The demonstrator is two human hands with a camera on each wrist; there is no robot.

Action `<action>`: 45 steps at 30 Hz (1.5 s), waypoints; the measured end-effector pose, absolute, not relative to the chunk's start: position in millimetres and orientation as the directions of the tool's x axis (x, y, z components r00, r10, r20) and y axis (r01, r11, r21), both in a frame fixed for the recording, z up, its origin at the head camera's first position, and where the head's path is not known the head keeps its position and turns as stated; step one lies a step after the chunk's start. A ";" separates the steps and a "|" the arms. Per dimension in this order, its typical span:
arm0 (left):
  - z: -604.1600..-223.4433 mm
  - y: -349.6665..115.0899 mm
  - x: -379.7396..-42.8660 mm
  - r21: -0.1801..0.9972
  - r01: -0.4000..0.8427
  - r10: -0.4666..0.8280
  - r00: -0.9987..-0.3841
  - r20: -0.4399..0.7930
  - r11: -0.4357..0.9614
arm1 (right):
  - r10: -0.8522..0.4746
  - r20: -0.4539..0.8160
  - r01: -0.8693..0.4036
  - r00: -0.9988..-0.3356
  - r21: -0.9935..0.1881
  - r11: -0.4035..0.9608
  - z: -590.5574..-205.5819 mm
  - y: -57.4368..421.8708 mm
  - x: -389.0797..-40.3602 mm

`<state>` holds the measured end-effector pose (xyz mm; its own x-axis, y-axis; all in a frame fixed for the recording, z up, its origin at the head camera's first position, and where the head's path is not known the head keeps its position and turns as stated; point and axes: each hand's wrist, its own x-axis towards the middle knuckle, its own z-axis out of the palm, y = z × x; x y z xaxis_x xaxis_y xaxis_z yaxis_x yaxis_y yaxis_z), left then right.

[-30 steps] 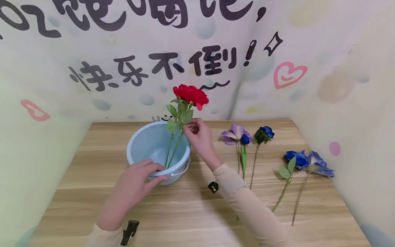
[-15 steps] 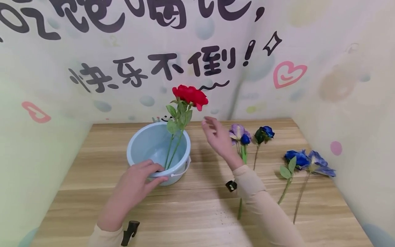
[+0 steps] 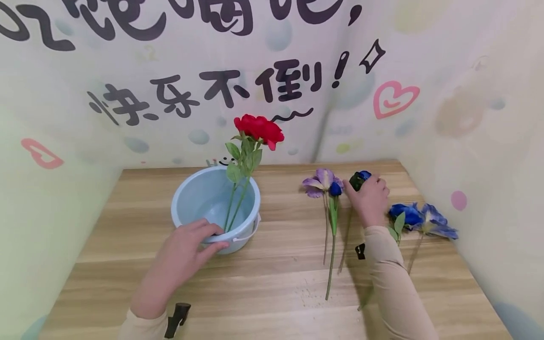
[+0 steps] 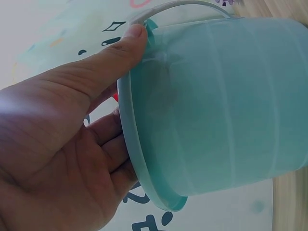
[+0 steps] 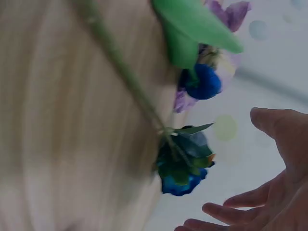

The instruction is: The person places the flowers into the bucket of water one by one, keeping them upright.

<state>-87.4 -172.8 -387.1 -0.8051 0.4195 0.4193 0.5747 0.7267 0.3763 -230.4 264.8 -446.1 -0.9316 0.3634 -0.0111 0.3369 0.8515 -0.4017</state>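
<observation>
My left hand [image 3: 182,255] grips the near rim of a light blue bucket [image 3: 176,198], fingers over the inside. In the left wrist view, its thumb presses the outer wall of the bucket [image 4: 216,106]. Red artificial flowers [image 3: 260,130] on two green stems lean upright inside the bucket. My right hand [image 3: 370,200] is over a dark blue artificial rose [image 3: 358,180] lying on the table. The right wrist view shows the right hand [image 5: 284,178] with fingers spread, apart from the blue rose [image 5: 185,163].
Left of the right hand lie a purple flower [image 3: 320,182] and a blue bud [image 3: 335,189] on a green stem. A blue flower [image 3: 404,214] and a violet-blue flower [image 3: 442,226] lie to its right. A printed wall [image 3: 170,141] stands behind the wooden table [image 3: 272,293].
My right hand let go of the red flowers and moved right, across to the blue rose. The red flowers stay leaning in the bucket. The left hand keeps its grip on the rim.
</observation>
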 end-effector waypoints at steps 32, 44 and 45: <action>-386.2 -171.9 -85.6 0.370 0.563 0.414 -0.812 0.410 0.739 | 0.255 -0.101 0.268 -0.962 -0.532 0.803 -473.2 283.4 -224.5; -384.9 -170.9 -84.5 0.374 0.551 0.404 -0.821 0.403 0.746 | 0.246 0.198 0.043 -0.949 -0.690 0.722 -407.2 259.3 -220.3; -385.1 -170.8 -84.4 0.373 0.554 0.405 -0.819 0.407 0.744 | 0.248 0.226 0.020 -0.942 -0.701 0.713 -400.5 255.4 -219.7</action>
<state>-84.4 -170.8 -385.1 -0.8187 0.4053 0.4067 0.5538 0.7442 0.3734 -219.7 255.4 -400.5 -0.9420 0.2481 0.2261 0.0195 0.7130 -0.7009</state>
